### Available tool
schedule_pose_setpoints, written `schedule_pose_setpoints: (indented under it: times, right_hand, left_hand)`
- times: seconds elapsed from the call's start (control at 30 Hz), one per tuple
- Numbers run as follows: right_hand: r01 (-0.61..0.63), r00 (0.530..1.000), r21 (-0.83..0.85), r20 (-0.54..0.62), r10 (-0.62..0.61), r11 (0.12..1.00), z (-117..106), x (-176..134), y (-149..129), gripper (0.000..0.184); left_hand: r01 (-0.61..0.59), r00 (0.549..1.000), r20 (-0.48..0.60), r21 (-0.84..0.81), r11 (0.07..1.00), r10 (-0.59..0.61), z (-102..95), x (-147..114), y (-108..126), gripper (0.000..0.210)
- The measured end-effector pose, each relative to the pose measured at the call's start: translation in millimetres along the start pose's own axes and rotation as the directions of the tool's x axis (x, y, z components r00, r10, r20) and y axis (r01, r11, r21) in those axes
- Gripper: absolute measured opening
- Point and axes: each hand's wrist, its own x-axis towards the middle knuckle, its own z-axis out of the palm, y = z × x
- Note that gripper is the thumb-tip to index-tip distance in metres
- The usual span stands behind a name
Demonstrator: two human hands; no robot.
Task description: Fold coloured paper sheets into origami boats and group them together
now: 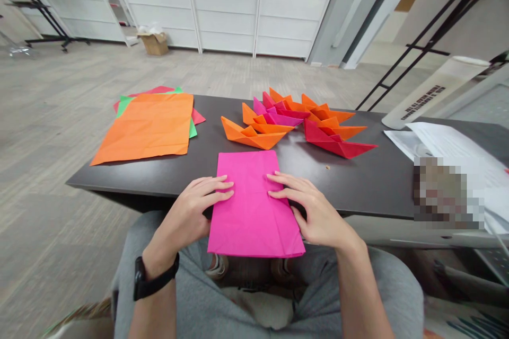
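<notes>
A folded sheet of bright pink paper [252, 206] lies in front of me, its near end jutting over the table edge above my lap. My left hand [194, 209] holds its left side, fingers on top and thumb mostly hidden at the edge. On the right side, my right hand [308, 206] has its fingertips on the paper and its thumb at the edge. Just beyond the paper sits an orange folded paper boat [256, 137]. More boats in orange and pink stand behind it, with a red paper boat [338, 143] to the right.
A stack of paper sheets, with an orange sheet [153, 124] on top, lies at the left of the dark table [159, 175]. On the right are white papers [457, 148], a pale cylinder [433, 92] and a blurred-out patch. A cardboard box [154, 44] stands on the floor.
</notes>
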Motion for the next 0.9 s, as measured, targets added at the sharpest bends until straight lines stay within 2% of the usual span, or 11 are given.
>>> schedule_pose_setpoints:
  times: [0.27, 0.37, 0.47, 0.63, 0.77, 0.9]
  right_hand:
    - [-0.002, 0.999, -0.02, 0.035, 0.002, 1.0, -0.9, 0.5, -1.4, 0.056]
    - [-0.029, 0.997, -0.019, 0.071, 0.03, 0.999, -1.4, -1.0, -2.5, 0.059]
    - [-0.068, 0.992, -0.025, 0.102, 0.07, 0.997, 0.2, -2.8, -1.4, 0.054]
    - [-0.093, 0.994, -0.031, 0.055, 0.095, 0.995, 5.5, -4.3, 3.7, 0.056]
    - [-0.064, 0.998, 0.021, 0.016, 0.064, 0.998, 3.0, -3.2, 2.9, 0.038]
    - [-0.044, 0.999, 0.083, -0.021, 0.046, 0.996, -3.0, -0.9, -3.6, 0.028]
  left_hand:
    - [0.008, 1.0, -0.006, -0.005, 1.0, -0.008, -0.4, 1.6, 0.7, 0.032]
    - [0.015, 1.0, -0.004, -0.018, 1.0, -0.015, 0.3, 0.3, 0.1, 0.036]
    - [0.027, 1.0, 0.003, -0.03, 0.999, -0.027, 1.3, -1.2, -0.3, 0.038]
    - [0.049, 0.999, 0.008, -0.047, 0.998, -0.048, 1.5, -3.0, -1.3, 0.035]
    - [0.045, 0.998, 0.049, -0.09, 0.995, -0.041, -2.1, -5.5, -3.7, 0.031]
    - [0.038, 0.994, 0.107, -0.081, 0.996, -0.029, -4.5, -6.1, -4.1, 0.031]
